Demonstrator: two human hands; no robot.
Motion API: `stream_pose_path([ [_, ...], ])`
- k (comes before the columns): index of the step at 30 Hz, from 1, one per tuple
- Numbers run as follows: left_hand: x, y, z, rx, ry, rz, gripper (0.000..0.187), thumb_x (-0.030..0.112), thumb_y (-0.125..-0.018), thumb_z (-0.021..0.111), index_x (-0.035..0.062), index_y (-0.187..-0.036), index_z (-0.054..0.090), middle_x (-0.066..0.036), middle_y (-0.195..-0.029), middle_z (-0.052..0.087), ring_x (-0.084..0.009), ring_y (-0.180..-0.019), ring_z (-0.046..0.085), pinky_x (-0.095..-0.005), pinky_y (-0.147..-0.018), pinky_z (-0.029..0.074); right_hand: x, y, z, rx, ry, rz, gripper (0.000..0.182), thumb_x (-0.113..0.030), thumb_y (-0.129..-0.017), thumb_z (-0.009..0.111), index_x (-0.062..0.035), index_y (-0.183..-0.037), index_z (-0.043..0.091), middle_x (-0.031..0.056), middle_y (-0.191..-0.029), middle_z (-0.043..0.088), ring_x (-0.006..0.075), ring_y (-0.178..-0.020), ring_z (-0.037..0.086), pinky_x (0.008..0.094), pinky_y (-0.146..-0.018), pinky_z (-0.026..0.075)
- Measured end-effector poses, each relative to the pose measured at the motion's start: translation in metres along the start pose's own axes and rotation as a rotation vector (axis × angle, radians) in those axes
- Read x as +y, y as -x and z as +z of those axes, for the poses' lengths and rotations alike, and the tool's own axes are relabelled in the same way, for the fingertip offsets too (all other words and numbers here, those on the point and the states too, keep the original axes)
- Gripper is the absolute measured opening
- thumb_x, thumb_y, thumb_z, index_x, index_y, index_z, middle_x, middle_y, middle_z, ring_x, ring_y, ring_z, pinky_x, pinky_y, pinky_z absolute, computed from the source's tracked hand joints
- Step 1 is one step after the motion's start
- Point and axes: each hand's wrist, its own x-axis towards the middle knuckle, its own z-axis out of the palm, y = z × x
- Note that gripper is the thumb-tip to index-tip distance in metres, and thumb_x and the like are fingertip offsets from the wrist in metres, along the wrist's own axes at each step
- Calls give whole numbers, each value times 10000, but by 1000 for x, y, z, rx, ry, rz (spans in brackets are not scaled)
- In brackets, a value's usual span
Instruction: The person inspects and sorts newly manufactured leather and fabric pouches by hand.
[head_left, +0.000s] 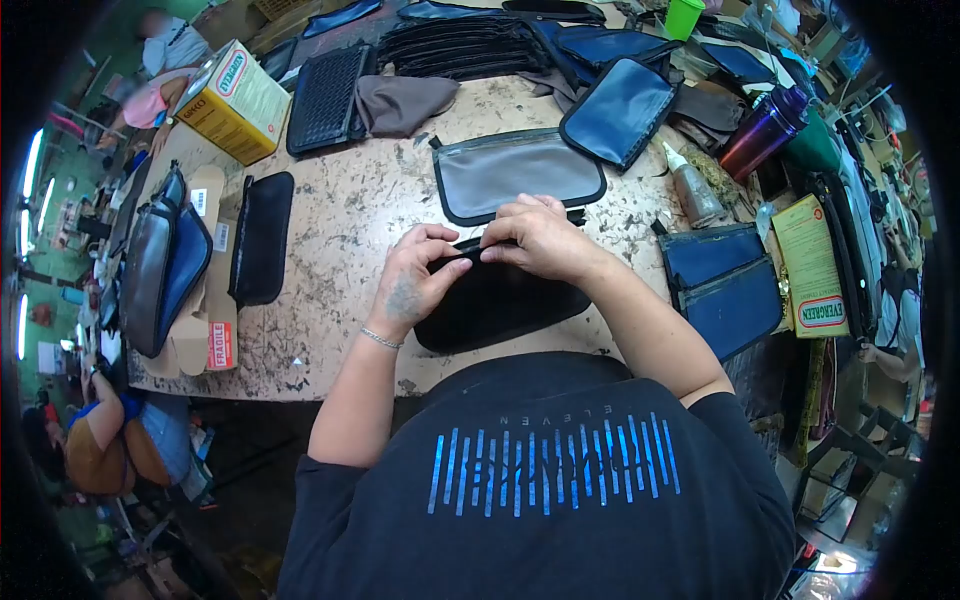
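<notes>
A black zippered pouch (505, 312) lies at the near edge of the table, its upper edge pinched between both hands. My left hand (415, 278) closes thumb and fingers on that edge at its left part. My right hand (540, 240) grips the same edge further right, fingers curled over it. The two thumbs almost meet. Just beyond the hands is a grey pouch with black trim (520, 172). A blue pouch with black trim (620, 112) overlaps its right corner.
At left stand a yellow Evergreen can (232, 102), a black pouch (263, 238) and a cardboard box (200, 335) with pouches. Right are a glue bottle (693, 190), purple flask (765, 132), blue pouches (725, 285) and another Evergreen can (812, 270). Stacked black pieces (455, 48) lie behind.
</notes>
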Motion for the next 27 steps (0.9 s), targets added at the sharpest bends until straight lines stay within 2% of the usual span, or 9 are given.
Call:
stream_pose_path([
  [4,2,1,6,105,-29,162,100,56,-641,675,8,-696,606,-82,-832,563,-211,-812,531,-292,-705,416,-1,3,-5,57,-82,-10,156,-285,-719,630,-137,-764,619,-4,-736,526,194,-803,484,375,-818,309],
  [7,32,0,-3,339,-320,438,138,64,-601,690,45,-712,611,-70,-773,548,-229,-732,531,-313,-635,403,-7,4,-32,187,-62,-181,117,-255,-708,640,-146,-746,615,-10,-702,506,181,-768,481,369,-821,305],
  [8,47,3,-10,340,-406,448,153,100,-615,687,59,-744,614,-56,-768,550,-216,-726,534,-314,-648,390,-12,7,-44,259,15,-272,136,-245,-682,655,-162,-782,616,-18,-711,501,168,-773,479,374,-827,299],
  [10,57,11,-16,344,-475,482,172,136,-630,684,74,-776,616,-42,-764,552,-202,-720,536,-314,-661,376,-16,14,-67,221,183,-194,247,-205,-640,673,-174,-872,595,-20,-751,509,174,-842,472,401,-887,277],
  [13,46,19,-20,76,-735,247,248,244,-695,633,117,-905,592,-3,-760,547,-133,-749,528,-313,-732,294,18,25,-61,79,342,-73,220,-104,-628,631,-153,-830,557,-12,-793,520,188,-892,462,475,-922,256],
  [19,60,20,-27,116,-677,255,253,51,-655,621,79,-903,586,-47,-781,563,-211,-739,524,-318,-669,338,1,46,-71,227,370,-94,167,-38,-628,575,-121,-768,538,-10,-746,483,185,-843,458,401,-880,312],
  [21,66,23,-31,73,-548,217,270,63,-642,614,113,-905,585,-13,-768,534,-178,-763,512,-307,-685,320,-12,59,-84,248,353,-107,139,-63,-601,604,-105,-714,534,10,-770,474,199,-845,447,383,-870,314],
  [23,64,28,-32,-41,-427,225,266,37,-630,619,97,-887,585,-30,-757,512,-191,-740,507,-312,-623,340,-27,74,-96,31,255,10,151,-118,-565,651,-92,-654,533,35,-847,482,225,-903,439,379,-865,316],
  [27,49,29,-27,-151,-227,40,293,-25,-611,623,42,-891,566,-78,-809,506,-202,-758,501,-293,-648,405,-4,86,-79,-27,-7,-154,183,-165,-606,687,-57,-668,553,103,-989,518,286,-973,453,392,-794,367],
])
